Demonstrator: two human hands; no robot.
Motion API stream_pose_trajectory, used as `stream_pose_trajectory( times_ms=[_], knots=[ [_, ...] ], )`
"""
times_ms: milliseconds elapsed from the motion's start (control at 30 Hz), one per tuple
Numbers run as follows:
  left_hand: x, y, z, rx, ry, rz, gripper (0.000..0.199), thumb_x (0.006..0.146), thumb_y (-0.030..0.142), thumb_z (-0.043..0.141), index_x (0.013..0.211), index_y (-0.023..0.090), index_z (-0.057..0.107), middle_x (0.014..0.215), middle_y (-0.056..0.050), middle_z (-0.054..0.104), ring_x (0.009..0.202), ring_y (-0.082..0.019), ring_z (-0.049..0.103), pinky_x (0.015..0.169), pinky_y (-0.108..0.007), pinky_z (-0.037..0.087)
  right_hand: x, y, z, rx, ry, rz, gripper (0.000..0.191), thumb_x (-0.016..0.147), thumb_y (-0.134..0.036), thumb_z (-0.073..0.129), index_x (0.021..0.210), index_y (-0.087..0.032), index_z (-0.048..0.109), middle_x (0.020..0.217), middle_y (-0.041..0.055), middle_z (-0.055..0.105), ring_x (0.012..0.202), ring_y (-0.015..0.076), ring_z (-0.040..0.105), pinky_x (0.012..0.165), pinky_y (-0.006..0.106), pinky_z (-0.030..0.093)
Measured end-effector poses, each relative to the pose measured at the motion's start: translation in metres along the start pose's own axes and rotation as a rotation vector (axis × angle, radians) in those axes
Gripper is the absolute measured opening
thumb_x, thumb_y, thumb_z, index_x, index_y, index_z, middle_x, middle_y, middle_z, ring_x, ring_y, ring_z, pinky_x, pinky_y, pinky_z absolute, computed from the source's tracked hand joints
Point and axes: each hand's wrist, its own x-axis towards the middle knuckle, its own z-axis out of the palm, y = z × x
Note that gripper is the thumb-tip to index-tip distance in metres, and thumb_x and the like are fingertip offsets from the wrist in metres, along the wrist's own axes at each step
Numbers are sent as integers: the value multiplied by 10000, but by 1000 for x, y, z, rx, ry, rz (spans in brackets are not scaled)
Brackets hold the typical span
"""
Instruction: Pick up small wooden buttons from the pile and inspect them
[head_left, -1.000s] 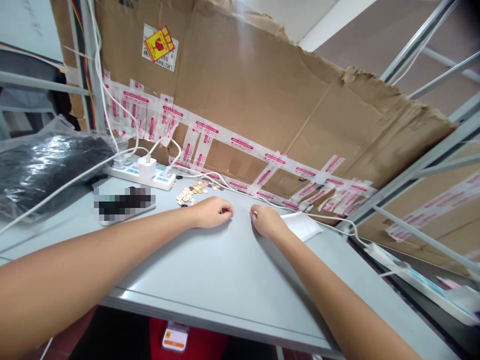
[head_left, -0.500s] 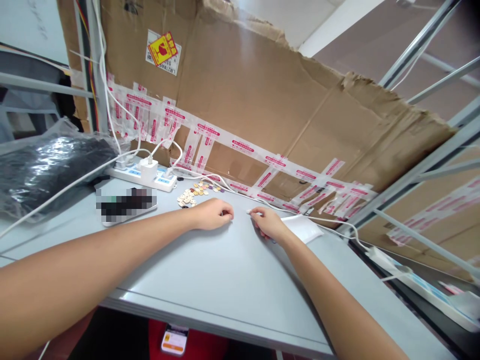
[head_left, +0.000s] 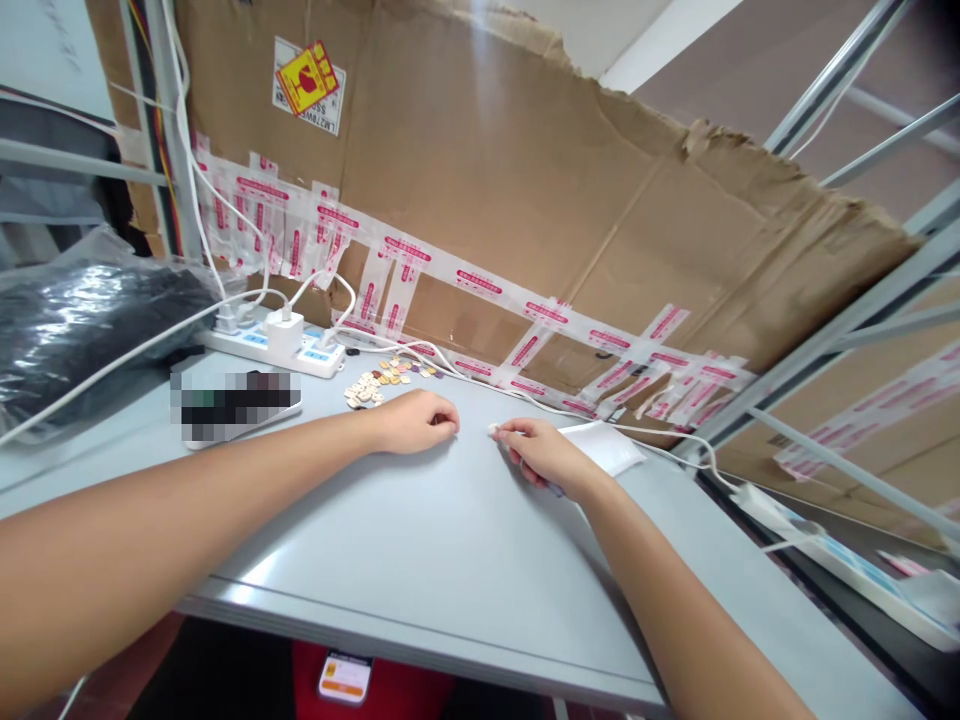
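Note:
My right hand (head_left: 546, 456) is low over the grey table (head_left: 420, 560), its thumb and forefinger pinched on a small white button (head_left: 493, 430). A bluish, slim thing (head_left: 555, 489) shows below the palm; its kind is unclear. To the left, my left hand (head_left: 417, 421) rests on the table with curled fingers and the thumb near the forefinger. What it holds, if anything, is hidden. Behind its wrist lie several cream buttons (head_left: 365, 388) in a loose heap, and several yellowish and brown ones (head_left: 395, 370) just beyond. A white sheet or packet (head_left: 609, 446) lies behind my right hand.
A white power strip (head_left: 255, 345) with plugs and cables stands at the back left. Near it are a blurred-out object (head_left: 236, 408) and a black bundle in clear plastic (head_left: 82, 320). Taped cardboard (head_left: 480, 180) walls the back. A phone (head_left: 345, 678) is below the table edge.
The view has shifted slightly, moving most things a little left and up in the picture. Both hands keep nearly the same pose; the white button stays in my right fingertips.

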Motion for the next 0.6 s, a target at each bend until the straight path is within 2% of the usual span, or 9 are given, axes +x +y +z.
stream_pose_trajectory(
  times_ms=[100, 233, 400, 600],
  knots=[
    [0, 0, 0, -1, 1, 9, 258, 801, 286, 522, 908, 196, 738, 823, -21, 725, 713, -169, 599, 647, -256, 416, -4, -1, -1, -39, -59, -4, 354, 886, -538, 517, 745, -213, 514, 403, -53, 421, 310, 92, 352, 301, 196, 200],
    [1, 2, 0, 28, -4, 20, 255, 815, 276, 506, 905, 197, 732, 835, -16, 728, 728, -167, 607, 659, -254, 417, -2, 0, 1, -19, -53, -55, 304, 897, -486, 506, 759, -215, 514, 453, -61, 431, 309, 84, 373, 301, 194, 222],
    [0, 6, -1, 54, -8, 20, 258, 843, 273, 490, 934, 202, 720, 864, -2, 726, 755, -157, 611, 684, -246, 418, 9, 10, 1, -3, 28, -177, 245, 913, -440, 477, 922, -234, 610, 614, -55, 495, 333, 73, 415, 306, 201, 239],
    [-1, 13, 3, 56, 2, 20, 310, 908, 370, 465, 924, 185, 713, 830, -14, 708, 745, -158, 591, 679, -252, 398, 3, 7, 8, -67, 11, -398, 297, 929, -419, 450, 1044, -242, 660, 642, -38, 544, 422, 79, 455, 404, 197, 324]
  ],
)
